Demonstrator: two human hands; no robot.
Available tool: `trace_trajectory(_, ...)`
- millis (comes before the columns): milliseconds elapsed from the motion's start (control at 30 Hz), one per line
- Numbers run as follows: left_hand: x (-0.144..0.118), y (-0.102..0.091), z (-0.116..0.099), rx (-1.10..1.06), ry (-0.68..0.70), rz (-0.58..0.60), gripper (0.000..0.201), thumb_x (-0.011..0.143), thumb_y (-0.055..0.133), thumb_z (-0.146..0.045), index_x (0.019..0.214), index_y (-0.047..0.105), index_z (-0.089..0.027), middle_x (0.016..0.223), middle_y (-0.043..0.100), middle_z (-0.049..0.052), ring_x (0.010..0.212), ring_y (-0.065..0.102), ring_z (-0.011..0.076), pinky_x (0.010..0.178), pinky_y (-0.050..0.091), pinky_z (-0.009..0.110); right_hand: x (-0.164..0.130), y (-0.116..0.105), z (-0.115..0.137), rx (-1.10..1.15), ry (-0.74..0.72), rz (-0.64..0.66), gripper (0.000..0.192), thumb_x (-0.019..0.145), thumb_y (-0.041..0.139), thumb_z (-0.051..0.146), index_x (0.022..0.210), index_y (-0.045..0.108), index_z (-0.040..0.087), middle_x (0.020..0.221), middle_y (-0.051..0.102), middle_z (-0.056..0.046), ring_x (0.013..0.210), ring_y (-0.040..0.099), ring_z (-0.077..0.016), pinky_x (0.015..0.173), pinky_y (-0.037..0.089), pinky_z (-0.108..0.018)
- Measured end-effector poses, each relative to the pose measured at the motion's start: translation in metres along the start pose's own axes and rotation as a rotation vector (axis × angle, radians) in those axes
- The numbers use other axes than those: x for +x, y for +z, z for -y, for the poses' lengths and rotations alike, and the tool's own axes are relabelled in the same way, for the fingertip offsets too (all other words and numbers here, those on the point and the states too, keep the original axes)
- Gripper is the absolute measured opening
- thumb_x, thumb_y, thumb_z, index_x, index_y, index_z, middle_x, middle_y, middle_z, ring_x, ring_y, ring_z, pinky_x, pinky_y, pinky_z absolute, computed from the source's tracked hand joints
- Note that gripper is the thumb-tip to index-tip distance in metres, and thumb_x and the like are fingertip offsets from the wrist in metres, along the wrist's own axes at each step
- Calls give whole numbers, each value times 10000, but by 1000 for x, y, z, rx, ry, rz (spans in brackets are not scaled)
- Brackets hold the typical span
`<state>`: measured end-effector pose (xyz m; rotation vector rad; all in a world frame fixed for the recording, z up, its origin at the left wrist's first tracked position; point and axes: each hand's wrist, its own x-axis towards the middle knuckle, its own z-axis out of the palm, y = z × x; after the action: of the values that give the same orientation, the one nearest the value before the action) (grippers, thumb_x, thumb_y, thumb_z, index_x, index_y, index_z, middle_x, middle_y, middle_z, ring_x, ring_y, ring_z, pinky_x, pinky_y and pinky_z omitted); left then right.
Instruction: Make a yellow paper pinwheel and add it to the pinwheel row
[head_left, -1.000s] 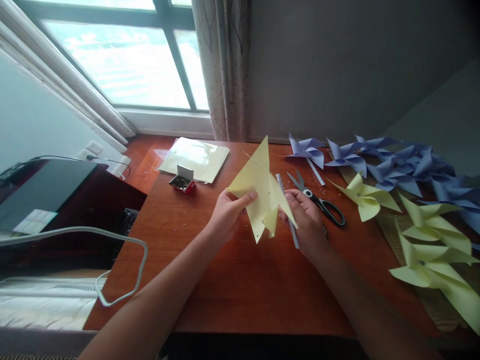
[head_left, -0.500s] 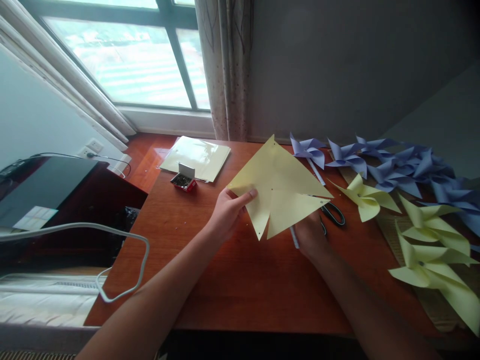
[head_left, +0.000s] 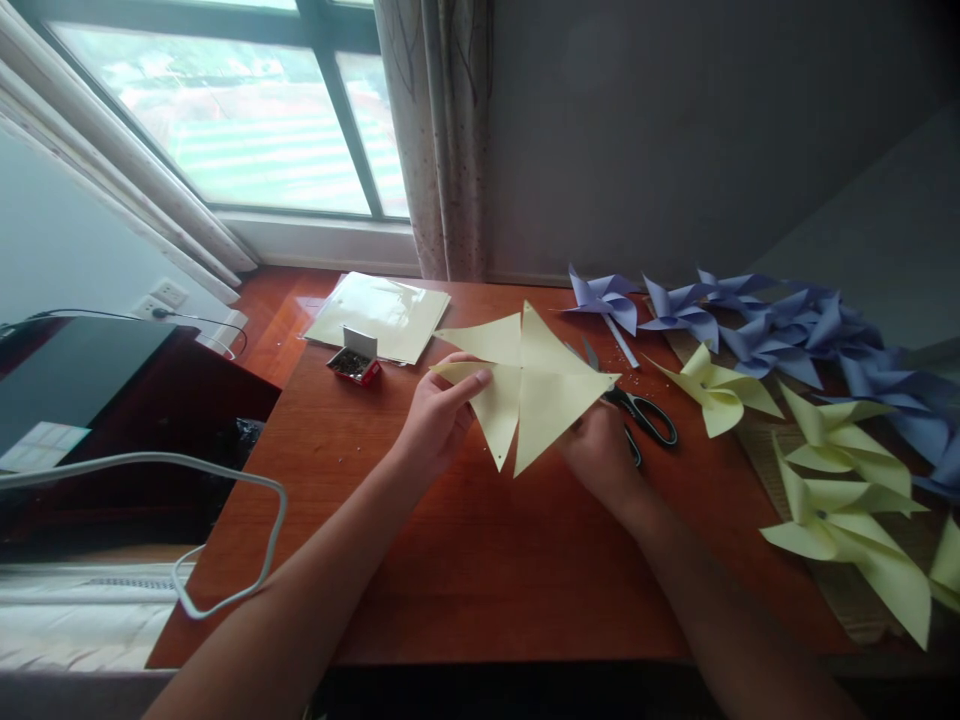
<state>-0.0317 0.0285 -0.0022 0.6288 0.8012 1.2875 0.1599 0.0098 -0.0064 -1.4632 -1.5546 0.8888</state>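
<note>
A yellow pinwheel paper, slit from its corners and with small holes near its tips, is held up over the table. At its left side my left hand grips it, thumb on top and fingers beneath. Behind its right corner is my right hand, closed, with the fingertips and anything in them hidden by the paper. Black-handled scissors lie on the table just beyond my right hand.
A small open red box of brass-coloured bits stands left, before a stack of pale sheets. Yellow pinwheels and purple pinwheels lie on the right. A white cable loops over the table's left edge.
The pinwheel paper has come lower and slightly left, and its slits now stand apart. The pale stick below my right hand has gone from sight. More of the scissors shows.
</note>
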Motion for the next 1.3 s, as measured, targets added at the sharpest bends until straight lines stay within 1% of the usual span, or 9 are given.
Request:
trace_trajectory(167, 5, -4, -5, -40, 53, -38, 261, 743, 819, -182, 963, 677, -183, 889, 754, 20, 815, 722, 144, 778, 548, 233, 0, 4, 3, -650, -22, 99, 261, 838, 601, 291, 600, 523, 216, 657, 600, -69, 594, 549, -208, 578, 294, -337)
trace_trajectory(333, 7, -4, -9, -42, 78, -61, 265, 739, 818, -176, 959, 670, -177, 883, 760, 25, 848, 731, 165, 815, 544, 246, -2, 5, 3, -740, -3, 193, 206, 872, 618, 356, 724, 582, 217, 774, 647, -57, 612, 560, -192, 573, 256, -315)
trace_trajectory(433, 7, -3, -10, -56, 85, -60, 251, 739, 812, -167, 944, 667, -171, 894, 760, 31, 848, 728, 158, 821, 543, 237, 0, 4, 1, -562, -12, 108, 235, 843, 644, 353, 676, 546, 219, 715, 612, -32, 612, 520, -181, 591, 278, -315)
trace_trajectory(600, 5, -3, -9, -27, 77, -48, 278, 718, 828, -187, 950, 674, -177, 917, 750, 31, 840, 715, 158, 786, 547, 245, 2, 0, 2, 355, 58, 118, 248, 861, 550, 431, 727, 583, 225, 609, 560, 1, 565, 501, -173, 550, 360, -301)
trace_trajectory(767, 4, -5, -9, 169, 137, -146, 294, 684, 851, -231, 928, 696, -183, 898, 734, 21, 804, 692, 162, 728, 537, 254, 8, -9, 6, 782, 202, 33, 613, 868, 391, 753, 904, 663, 205, 716, 650, -37, 575, 569, -171, 471, 357, -276)
trace_trajectory(933, 3, -7, -6, 299, 202, -77, 245, 721, 840, -264, 920, 717, -190, 876, 725, 13, 776, 670, 143, 712, 523, 236, 10, -6, 1, 681, 263, -72, 339, 739, 806, 465, 919, 671, 210, 679, 639, 24, 568, 546, -118, 455, 370, -211)
trace_trajectory(1167, 4, -8, -20, 491, 376, 13, 350, 894, 634, -514, 971, 730, -186, 853, 713, 50, 719, 661, 158, 653, 516, 262, 11, 1, -7, 604, 132, -213, 238, 743, 815, 333, 894, 693, 195, 672, 631, 34, 522, 490, -88, 453, 393, -214)
trace_trajectory(1233, 5, -18, -42, 660, 526, -133, 482, 953, 473, -586, 968, 730, -179, 784, 701, 59, 638, 643, 159, 593, 483, 272, 13, -2, -5, 619, 93, -263, 214, 755, 806, 324, 887, 693, 199, 663, 624, 38, 508, 480, -83, 445, 384, -212)
trace_trajectory(1300, 4, -33, -70, 1111, 626, -396, 372, 931, 554, -499, 948, 746, -182, 783, 713, 58, 645, 627, 166, 655, 480, 295, 13, -4, -3, 637, 78, -284, 198, 760, 803, 316, 875, 692, 200, 652, 618, 41, 502, 478, -80, 441, 378, -210)
